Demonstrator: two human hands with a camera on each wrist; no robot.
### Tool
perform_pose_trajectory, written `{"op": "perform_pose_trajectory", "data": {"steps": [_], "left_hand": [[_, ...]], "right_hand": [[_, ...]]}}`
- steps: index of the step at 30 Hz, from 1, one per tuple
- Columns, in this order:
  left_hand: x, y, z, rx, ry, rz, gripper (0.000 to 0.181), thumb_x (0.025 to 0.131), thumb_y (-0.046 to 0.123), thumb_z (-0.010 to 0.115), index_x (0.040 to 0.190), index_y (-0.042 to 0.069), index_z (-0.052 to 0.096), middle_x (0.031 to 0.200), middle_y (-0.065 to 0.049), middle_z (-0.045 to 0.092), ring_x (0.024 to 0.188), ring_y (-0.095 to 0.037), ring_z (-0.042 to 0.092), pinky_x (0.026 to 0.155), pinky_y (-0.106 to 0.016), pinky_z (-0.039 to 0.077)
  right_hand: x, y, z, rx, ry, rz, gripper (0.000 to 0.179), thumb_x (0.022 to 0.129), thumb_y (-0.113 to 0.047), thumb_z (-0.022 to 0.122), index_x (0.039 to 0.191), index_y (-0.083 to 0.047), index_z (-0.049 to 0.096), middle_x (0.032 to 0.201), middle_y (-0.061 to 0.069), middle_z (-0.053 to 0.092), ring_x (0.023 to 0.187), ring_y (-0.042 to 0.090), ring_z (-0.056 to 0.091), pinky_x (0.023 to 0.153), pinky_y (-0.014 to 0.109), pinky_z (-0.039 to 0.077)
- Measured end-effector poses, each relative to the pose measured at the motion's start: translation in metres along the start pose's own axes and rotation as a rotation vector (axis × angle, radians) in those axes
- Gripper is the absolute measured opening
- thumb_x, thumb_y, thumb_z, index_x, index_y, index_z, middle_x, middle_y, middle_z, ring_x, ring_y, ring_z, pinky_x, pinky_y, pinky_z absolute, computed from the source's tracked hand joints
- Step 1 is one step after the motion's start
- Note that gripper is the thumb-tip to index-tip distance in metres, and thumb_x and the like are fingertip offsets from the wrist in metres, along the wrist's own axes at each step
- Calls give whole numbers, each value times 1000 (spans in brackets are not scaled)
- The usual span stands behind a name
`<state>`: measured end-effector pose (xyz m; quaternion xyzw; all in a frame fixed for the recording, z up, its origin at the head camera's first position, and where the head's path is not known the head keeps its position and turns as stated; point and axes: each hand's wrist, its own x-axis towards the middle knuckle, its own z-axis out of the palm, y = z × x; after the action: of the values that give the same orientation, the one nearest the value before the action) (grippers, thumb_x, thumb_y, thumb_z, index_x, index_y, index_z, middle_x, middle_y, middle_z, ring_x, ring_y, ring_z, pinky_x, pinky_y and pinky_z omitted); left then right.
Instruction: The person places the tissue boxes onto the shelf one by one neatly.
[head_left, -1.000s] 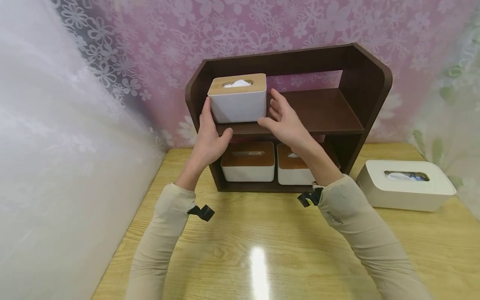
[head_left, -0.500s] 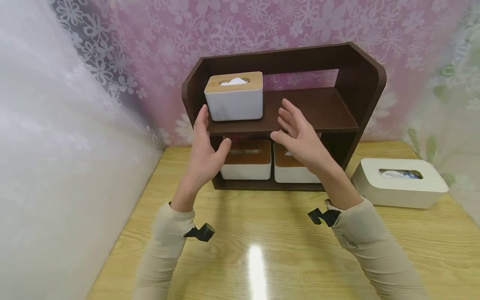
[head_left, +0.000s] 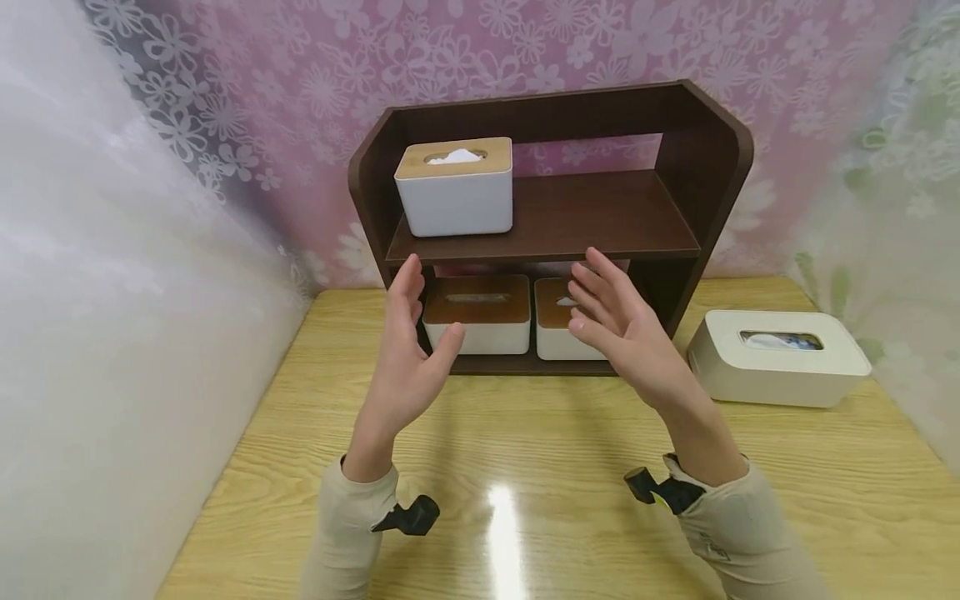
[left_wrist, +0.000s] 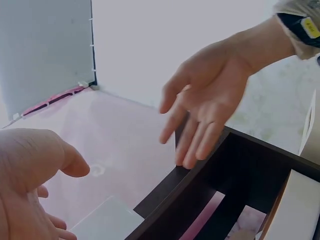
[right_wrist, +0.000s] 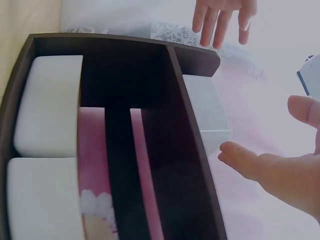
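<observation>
White tissue box (head_left: 459, 202) on upper shelf (head_left: 592, 212), beyond both hands (head_left: 408, 362) (head_left: 637, 337)

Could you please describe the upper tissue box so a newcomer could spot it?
Find the dark brown shelf unit in front of the pink floral wall. At the left of its upper level sits the white tissue box; its lid is pale wood, while the two boxes below have darker brown lids.
</observation>
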<state>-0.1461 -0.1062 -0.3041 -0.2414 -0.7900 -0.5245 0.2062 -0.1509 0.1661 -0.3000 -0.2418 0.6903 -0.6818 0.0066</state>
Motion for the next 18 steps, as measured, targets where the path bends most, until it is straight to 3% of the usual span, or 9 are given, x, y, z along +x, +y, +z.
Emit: {"op": "perform_pose_trajectory", "data": {"steps": [12,18], "left_hand": [[-11,-15,11,-13,-36,-72,78,97,10,59,159,12,10,163,2,13,148,-16,21,119,-46,23],[-13,-20,13,-10,-39,-93,78,97,9,58,159,16,11,163,4,14,147,-16,22,119,-46,23]], "right_hand": [[-24,32,-24,13,24,-5,73,101,-4,52,161,-21,12,164,13,19,149,33,23,103,18,41],[-30,40,-36,22,32,-39,72,102,-1,49,161,-21,13,163,13,20,146,26,32,103,20,42]]}}
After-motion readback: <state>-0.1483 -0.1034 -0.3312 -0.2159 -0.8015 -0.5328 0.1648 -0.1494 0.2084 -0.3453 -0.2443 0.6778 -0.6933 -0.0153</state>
